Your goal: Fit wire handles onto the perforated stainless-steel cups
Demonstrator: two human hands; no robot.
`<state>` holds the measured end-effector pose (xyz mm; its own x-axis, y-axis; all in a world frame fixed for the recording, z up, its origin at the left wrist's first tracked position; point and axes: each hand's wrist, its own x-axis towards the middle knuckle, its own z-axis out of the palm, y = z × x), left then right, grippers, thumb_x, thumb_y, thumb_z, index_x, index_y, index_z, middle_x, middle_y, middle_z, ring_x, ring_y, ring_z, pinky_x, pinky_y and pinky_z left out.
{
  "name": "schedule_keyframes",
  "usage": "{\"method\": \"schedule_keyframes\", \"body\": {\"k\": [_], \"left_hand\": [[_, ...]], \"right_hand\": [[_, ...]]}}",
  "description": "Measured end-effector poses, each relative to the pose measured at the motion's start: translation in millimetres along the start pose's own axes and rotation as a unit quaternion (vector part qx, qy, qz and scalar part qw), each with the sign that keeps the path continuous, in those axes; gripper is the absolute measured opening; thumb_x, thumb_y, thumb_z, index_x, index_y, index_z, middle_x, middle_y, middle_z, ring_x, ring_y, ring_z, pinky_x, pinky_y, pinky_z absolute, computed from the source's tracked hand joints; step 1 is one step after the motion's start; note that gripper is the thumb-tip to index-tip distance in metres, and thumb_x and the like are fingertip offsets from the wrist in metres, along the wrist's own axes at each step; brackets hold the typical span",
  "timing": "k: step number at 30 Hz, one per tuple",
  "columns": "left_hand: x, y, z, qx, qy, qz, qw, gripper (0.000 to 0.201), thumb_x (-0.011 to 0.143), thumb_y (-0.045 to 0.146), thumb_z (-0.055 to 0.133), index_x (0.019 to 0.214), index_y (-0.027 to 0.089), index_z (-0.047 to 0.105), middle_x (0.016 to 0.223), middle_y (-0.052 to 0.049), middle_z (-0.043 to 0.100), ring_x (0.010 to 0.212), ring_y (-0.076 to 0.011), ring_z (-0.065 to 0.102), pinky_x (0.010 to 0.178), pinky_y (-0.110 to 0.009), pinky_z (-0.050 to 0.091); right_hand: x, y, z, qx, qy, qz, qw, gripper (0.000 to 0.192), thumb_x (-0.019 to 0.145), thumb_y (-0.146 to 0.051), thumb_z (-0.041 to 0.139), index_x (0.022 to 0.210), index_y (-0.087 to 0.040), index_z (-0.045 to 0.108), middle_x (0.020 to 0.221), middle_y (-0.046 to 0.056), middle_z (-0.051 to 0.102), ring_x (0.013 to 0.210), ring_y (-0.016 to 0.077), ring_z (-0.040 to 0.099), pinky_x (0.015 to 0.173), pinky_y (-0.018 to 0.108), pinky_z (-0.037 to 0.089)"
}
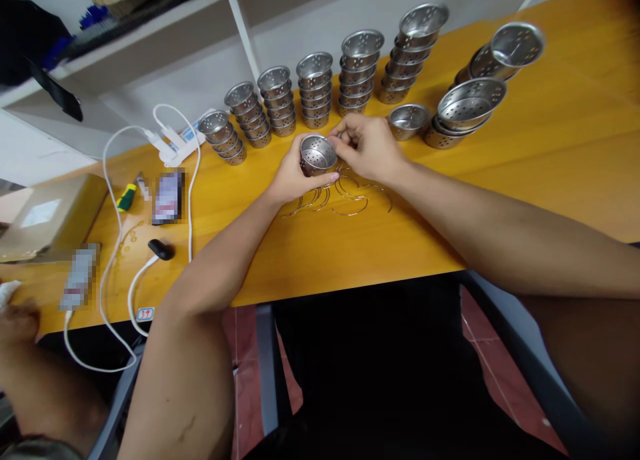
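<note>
— progress, as far as it shows? the left hand point(293, 177) is wrapped round a perforated metal cup point(317, 155), tipped so its open mouth faces up toward the camera, and the right hand point(367, 147) has its fingertips pinched at the cup's rim. i can't make out whether a wire is already between those fingers.

— and the finished ones?

— hard to call. beyond both hands, stacks of cups point(315, 90) stand in a row on the surface point(550, 167), with a lone cup point(409, 121) and leaning piles of shallower strainers point(470, 103) past the right hand. whether any stacked piece carries a wire, i cannot tell.

— what's left, then?

— a loose heap of thin wire loops point(345, 197) lies just under and nearer than the hands, touching the surface. i'd judge a good share of the work remains, since many loops sit unused.

— materials?

— cups are thin, shiny sheet metal, round, tapering, punched with small holes in base and wall. loops are fine, springy-looking curved wire. surface is smooth orange-yellow laminate. far off the left hand lie a white cable point(117, 180), a power strip point(175, 147) and a cardboard box point(45, 217); another person's hand point(17, 323) shows at the edge.
</note>
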<state>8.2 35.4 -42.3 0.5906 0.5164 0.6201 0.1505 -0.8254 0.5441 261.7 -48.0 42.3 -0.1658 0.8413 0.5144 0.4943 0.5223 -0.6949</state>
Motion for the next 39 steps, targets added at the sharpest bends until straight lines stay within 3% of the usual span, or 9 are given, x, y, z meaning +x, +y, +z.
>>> {"method": "schedule_keyframes", "body": {"k": [6, 13, 19, 23, 28, 31, 35, 39], "left_hand": [[2.5, 21.8, -3.9, -0.007, -0.002, -0.048, 0.999, 0.123, 0.087, 0.095, 0.099, 0.177, 0.029, 0.047, 0.162, -0.015, 0.07, 0.155, -0.0388, 0.078, 0.139, -0.062, 0.064], [6.4, 44.8, -8.6, 0.003, -0.01, -0.081, 0.997, 0.111, 0.087, 0.088, 0.104, 0.168, 0.027, 0.058, 0.157, -0.015, 0.076, 0.147, -0.0365, 0.081, 0.135, -0.059, 0.066], [6.0, 39.2, -5.5, -0.008, 0.02, -0.083, 0.996, 0.11, 0.083, 0.091, 0.105, 0.163, 0.028, 0.061, 0.15, -0.012, 0.079, 0.136, -0.0327, 0.085, 0.124, -0.055, 0.072], [6.6, 41.6, -6.4, -0.004, 0.011, -0.087, 0.996, 0.112, 0.082, 0.092, 0.105, 0.163, 0.027, 0.06, 0.153, -0.014, 0.079, 0.14, -0.0347, 0.085, 0.127, -0.057, 0.071], [6.4, 45.0, -7.4, -0.006, 0.007, -0.083, 0.996, 0.113, 0.085, 0.098, 0.097, 0.164, 0.025, 0.061, 0.155, -0.015, 0.079, 0.142, -0.0342, 0.083, 0.132, -0.058, 0.069], [7.2, 38.6, -8.8, -0.035, 0.022, -0.101, 0.994, 0.103, 0.089, 0.103, 0.089, 0.155, 0.025, 0.069, 0.142, -0.01, 0.083, 0.13, -0.0291, 0.086, 0.127, -0.056, 0.071], [9.0, 26.6, -12.6, -0.086, 0.018, -0.105, 0.991, 0.094, 0.097, 0.106, 0.077, 0.144, 0.025, 0.075, 0.131, -0.007, 0.084, 0.116, -0.0237, 0.085, 0.119, -0.054, 0.074], [7.8, 20.1, -12.8, -0.086, -0.004, -0.075, 0.993, 0.098, 0.093, 0.104, 0.085, 0.152, 0.027, 0.071, 0.139, -0.009, 0.083, 0.126, -0.0264, 0.086, 0.122, -0.055, 0.074]], "right_hand": [[-1.7, -5.9, 3.6, -0.004, 0.006, 0.017, 1.0, 0.053, 0.113, -0.082, 0.082, 0.11, -0.029, 0.079, 0.077, 0.005, 0.064, 0.078, 0.0305, 0.069, 0.09, 0.057, 0.072], [-5.9, -17.0, 5.9, 0.006, 0.0, 0.04, 0.999, 0.058, 0.109, -0.093, 0.077, 0.109, -0.034, 0.078, 0.077, 0.005, 0.064, 0.08, 0.0335, 0.067, 0.096, 0.062, 0.073], [-4.8, -14.4, 3.9, 0.019, -0.002, 0.042, 0.999, 0.062, 0.108, -0.094, 0.076, 0.113, -0.032, 0.08, 0.077, 0.006, 0.064, 0.079, 0.0324, 0.065, 0.095, 0.061, 0.073], [-6.6, -13.2, 5.4, 0.03, -0.006, 0.044, 0.999, 0.062, 0.111, -0.093, 0.076, 0.119, -0.032, 0.083, 0.082, 0.007, 0.07, 0.081, 0.0321, 0.068, 0.093, 0.059, 0.073], [-5.4, -18.2, 4.6, 0.049, -0.007, 0.039, 0.998, 0.057, 0.11, -0.089, 0.08, 0.115, -0.032, 0.08, 0.077, 0.004, 0.066, 0.076, 0.0291, 0.064, 0.087, 0.055, 0.072], [-2.3, -23.1, -5.6, 0.108, -0.048, 0.029, 0.993, 0.066, 0.103, -0.096, 0.084, 0.108, -0.031, 0.08, 0.083, 0.005, 0.07, 0.077, 0.0276, 0.065, 0.074, 0.048, 0.064], [-1.2, -27.4, -20.4, 0.188, -0.149, 0.038, 0.97, 0.078, 0.089, -0.105, 0.094, 0.112, -0.032, 0.082, 0.083, 0.004, 0.073, 0.07, 0.0236, 0.063, 0.064, 0.04, 0.055], [-1.6, -30.1, -20.9, 0.226, -0.159, 0.046, 0.96, 0.079, 0.082, -0.104, 0.101, 0.103, -0.032, 0.077, 0.078, 0.002, 0.069, 0.066, 0.0234, 0.062, 0.063, 0.041, 0.054]]}}
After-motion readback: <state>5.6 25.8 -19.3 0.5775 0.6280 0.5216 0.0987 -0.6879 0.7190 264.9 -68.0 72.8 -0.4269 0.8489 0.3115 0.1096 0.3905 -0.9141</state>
